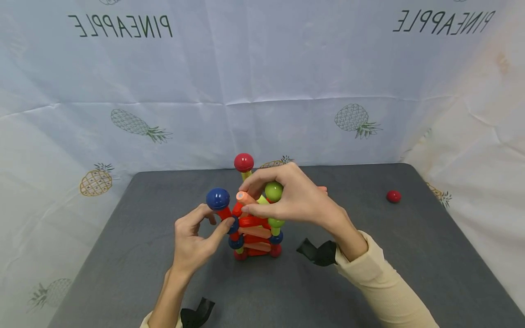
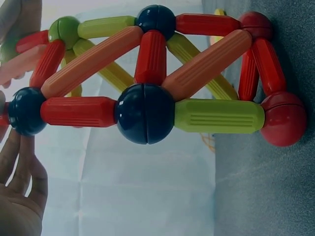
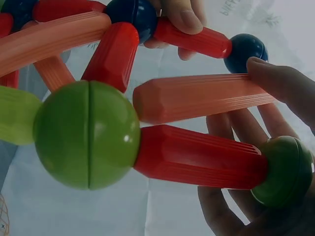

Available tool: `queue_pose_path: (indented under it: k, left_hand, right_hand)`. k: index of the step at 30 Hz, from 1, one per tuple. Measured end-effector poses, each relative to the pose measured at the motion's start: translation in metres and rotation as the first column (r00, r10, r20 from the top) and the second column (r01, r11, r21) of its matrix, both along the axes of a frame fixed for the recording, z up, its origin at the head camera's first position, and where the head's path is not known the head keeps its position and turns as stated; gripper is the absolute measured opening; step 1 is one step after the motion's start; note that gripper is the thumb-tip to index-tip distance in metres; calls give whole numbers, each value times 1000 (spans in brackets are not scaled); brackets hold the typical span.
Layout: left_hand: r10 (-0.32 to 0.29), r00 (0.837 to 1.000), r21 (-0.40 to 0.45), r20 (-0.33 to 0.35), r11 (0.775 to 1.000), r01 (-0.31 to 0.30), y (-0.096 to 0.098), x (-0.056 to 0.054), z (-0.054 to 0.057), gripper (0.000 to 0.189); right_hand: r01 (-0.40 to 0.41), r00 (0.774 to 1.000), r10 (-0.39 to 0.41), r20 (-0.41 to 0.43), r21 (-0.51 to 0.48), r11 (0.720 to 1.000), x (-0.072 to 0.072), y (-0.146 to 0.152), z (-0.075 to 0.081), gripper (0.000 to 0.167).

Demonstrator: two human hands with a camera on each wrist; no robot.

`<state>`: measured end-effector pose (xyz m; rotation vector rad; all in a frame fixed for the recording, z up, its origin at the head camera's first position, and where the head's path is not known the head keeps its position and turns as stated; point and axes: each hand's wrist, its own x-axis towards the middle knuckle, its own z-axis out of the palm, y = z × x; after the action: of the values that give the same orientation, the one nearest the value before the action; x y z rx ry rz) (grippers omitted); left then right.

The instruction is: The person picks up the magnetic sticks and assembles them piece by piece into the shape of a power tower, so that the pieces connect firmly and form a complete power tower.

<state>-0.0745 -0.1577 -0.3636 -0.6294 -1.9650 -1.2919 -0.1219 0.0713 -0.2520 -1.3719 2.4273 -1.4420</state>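
Note:
A tower of magnetic building sticks and balls stands on the table, with red balls (image 2: 284,119) at its base. My left hand (image 1: 197,237) pinches it at a blue ball (image 1: 233,224) on the left side, below a red stick (image 3: 197,39) topped by another blue ball (image 1: 218,199). Between thumb and fingers, my right hand (image 1: 299,198) holds an orange stick (image 3: 197,96). One end of that stick meets a large green ball (image 3: 88,135); its other end is close to the top blue ball. Another green ball (image 1: 273,191) sits within the right hand's curve.
A loose red ball (image 1: 393,196) lies toward the right of the dark grey table (image 1: 135,237). Behind the tower rises a red ball (image 1: 244,162) on a yellow stick. White cloth (image 1: 262,68) printed with pineapples hangs along the table's back and sides.

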Motion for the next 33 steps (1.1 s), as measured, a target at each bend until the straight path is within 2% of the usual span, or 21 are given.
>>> queue_pose_path:
  k: [12,20,28,33]
  left_hand:
    - [31,999,-23,23,999,-30,2,2,0,31]
    - [14,1000,-36,11,999,-14,3,1,0,30]
    - [3,1000,-37,17,999,-2,3,2,0,29]
    - [-21,1000,-34,11,999,22,3,1,0,25]
  right_hand:
    - [-17,998,23,-53,95,995,-1,-4,5,8]
    - [51,972,-8,-233,178,983,0,-8,5,6]
    - [63,970,-9,-245,216,974,3,-7,8,11]
    - [93,965,-46,-257,175,980,5,-4,9,19]
